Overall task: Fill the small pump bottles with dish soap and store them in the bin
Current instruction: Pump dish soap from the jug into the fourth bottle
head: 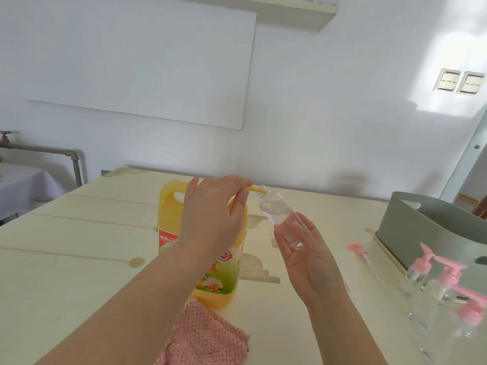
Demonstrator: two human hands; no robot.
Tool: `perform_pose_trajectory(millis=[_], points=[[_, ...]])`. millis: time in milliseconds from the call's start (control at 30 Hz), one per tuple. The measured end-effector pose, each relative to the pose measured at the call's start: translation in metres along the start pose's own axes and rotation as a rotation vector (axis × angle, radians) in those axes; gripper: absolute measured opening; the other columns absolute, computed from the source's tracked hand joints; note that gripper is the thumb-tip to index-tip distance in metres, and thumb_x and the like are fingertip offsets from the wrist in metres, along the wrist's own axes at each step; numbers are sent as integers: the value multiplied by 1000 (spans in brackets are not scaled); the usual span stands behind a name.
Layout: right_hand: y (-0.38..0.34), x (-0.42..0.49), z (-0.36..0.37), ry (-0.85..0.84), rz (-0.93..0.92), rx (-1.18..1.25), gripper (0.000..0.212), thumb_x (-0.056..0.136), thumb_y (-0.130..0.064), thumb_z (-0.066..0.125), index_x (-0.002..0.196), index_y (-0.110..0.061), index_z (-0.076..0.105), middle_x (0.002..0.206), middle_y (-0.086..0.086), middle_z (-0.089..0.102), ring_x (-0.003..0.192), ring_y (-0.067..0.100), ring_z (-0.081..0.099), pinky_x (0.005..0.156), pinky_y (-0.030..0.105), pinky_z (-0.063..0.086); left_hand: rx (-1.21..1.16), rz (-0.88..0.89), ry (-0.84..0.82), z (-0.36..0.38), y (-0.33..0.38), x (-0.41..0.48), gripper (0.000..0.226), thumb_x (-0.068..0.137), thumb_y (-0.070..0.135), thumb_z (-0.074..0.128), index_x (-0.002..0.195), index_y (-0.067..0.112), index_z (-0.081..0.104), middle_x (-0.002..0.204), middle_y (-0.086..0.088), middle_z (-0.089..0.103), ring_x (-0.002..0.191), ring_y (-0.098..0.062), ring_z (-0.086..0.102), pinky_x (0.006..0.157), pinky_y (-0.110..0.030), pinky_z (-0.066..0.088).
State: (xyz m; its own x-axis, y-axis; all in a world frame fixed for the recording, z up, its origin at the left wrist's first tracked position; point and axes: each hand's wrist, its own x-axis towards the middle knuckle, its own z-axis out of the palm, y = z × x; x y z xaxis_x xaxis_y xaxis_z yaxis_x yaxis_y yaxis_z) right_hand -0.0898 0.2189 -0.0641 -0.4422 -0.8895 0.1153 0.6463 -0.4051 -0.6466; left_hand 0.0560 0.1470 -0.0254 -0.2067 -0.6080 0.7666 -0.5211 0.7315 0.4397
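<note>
A big yellow dish soap jug (168, 222) stands on the table, its pump head under my left hand (213, 217), which presses down on it. The jug's yellow nozzle (257, 190) touches the open mouth of a small clear bottle (279, 219). My right hand (308, 256) holds that bottle tilted toward the nozzle; clear liquid with bubbles sits near its neck. A loose pink pump top (359, 251) lies on the table to the right. Three clear bottles with pink pumps (445, 288) stand at the right edge, in front of the grey-green bin (427, 227).
A pink knitted cloth (205, 335) lies near the table's front edge below the jug. The pale wooden table (79, 246) meets a white wall at the back. A grey pipe (73, 164) and a cloth-covered surface stand at far left.
</note>
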Motion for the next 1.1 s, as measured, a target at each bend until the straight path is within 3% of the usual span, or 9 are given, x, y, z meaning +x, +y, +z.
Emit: perform_pose_trajectory(millis=[67, 200, 400, 600, 767, 967, 1100], points=[[-2, -2, 3, -8, -9, 6, 35, 74, -7, 64, 109, -7, 58, 114, 10, 63, 81, 17, 71, 83, 30, 58, -37, 16, 16, -4, 3, 3, 33, 92, 35, 38, 112, 33, 65, 115, 18, 63, 110, -8, 51, 108, -31, 16], [-4, -4, 5, -23, -24, 10, 36, 74, -6, 64, 110, -6, 57, 114, 11, 62, 81, 17, 71, 83, 31, 58, -88, 43, 54, -6, 4, 2, 31, 92, 32, 42, 110, 29, 67, 112, 16, 65, 103, 0, 42, 105, -48, 33], [2, -2, 1, 0, -12, 27, 35, 73, -6, 65, 107, -7, 59, 116, 12, 61, 85, 18, 70, 79, 30, 59, -71, 10, 75, 4, -1, -3, 33, 92, 38, 37, 107, 34, 66, 112, 21, 63, 107, -2, 51, 109, -29, 13], [8, 2, -6, 1, 1, 19, 28, 75, -5, 63, 103, -9, 60, 101, 5, 65, 80, 17, 70, 78, 29, 59, -35, 30, 106, 14, -7, -10, 34, 92, 37, 37, 107, 32, 67, 110, 17, 65, 106, -4, 55, 115, -37, 12], [8, 2, -7, -1, 12, 23, 31, 75, -5, 63, 105, -8, 59, 99, 5, 66, 78, 17, 70, 81, 31, 59, -10, 42, 110, 16, -8, -10, 32, 93, 35, 38, 106, 31, 67, 108, 16, 66, 104, -5, 57, 114, -39, 14], [1, -1, -2, -5, 10, 10, 33, 74, -5, 64, 107, -7, 59, 109, 9, 63, 78, 18, 70, 82, 31, 58, 20, 102, 46, 1, -7, 0, 35, 91, 37, 38, 107, 29, 69, 106, 13, 69, 99, -12, 60, 93, -32, 37], [-4, -2, 4, -26, -11, 13, 35, 73, -6, 64, 107, -7, 58, 108, 9, 64, 77, 18, 71, 78, 29, 59, -13, 141, 72, -6, -1, 7, 34, 90, 33, 41, 105, 26, 70, 104, 13, 69, 96, -12, 61, 87, -30, 42]])
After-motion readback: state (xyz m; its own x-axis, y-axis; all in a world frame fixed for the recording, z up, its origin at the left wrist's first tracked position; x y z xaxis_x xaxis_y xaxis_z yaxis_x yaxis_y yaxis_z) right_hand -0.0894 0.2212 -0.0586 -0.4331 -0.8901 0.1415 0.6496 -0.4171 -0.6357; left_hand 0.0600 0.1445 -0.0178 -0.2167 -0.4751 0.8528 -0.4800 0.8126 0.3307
